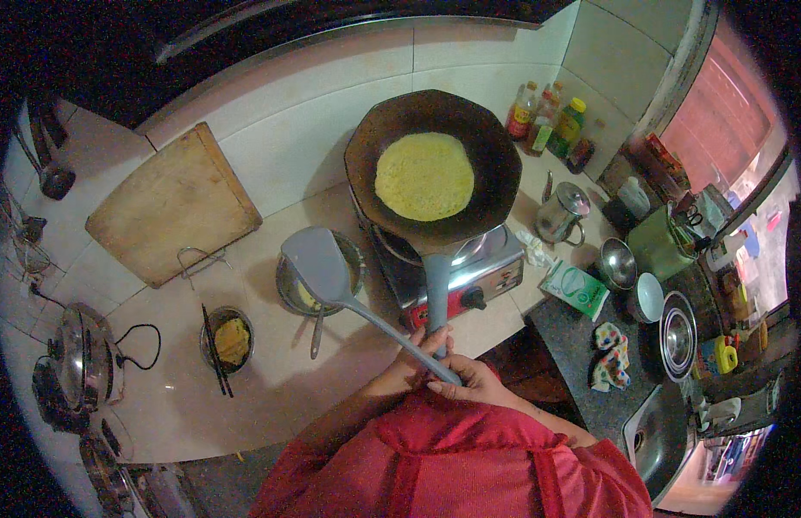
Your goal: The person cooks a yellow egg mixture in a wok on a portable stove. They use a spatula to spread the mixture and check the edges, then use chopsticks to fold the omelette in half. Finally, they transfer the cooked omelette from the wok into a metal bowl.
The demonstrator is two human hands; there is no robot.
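Observation:
My left hand (424,353) is closed round the lower end of the handle of a dark wok (494,175). A round, thin yellow pancake (425,176) lies flat in the wok, which is over a portable gas stove (468,272). Close beside it, my right hand (471,381) grips the handle end of a grey spatula (319,262). The spatula's blade is over a bowl (287,291) of pale yellow contents, partly hidden, with a utensil handle (317,340) sticking out. Further left, chopsticks (214,349) rest across a metal bowl (248,324) holding folded yellow food (232,342).
A wooden cutting board (177,204) leans on the wall at left, above an electric pot (83,359). Bottles (567,126), a metal pitcher (559,217) and a green-white packet (576,288) are right of the stove. Bowls (617,264), a dotted cloth (611,359) and a sink (659,440) lie farther right.

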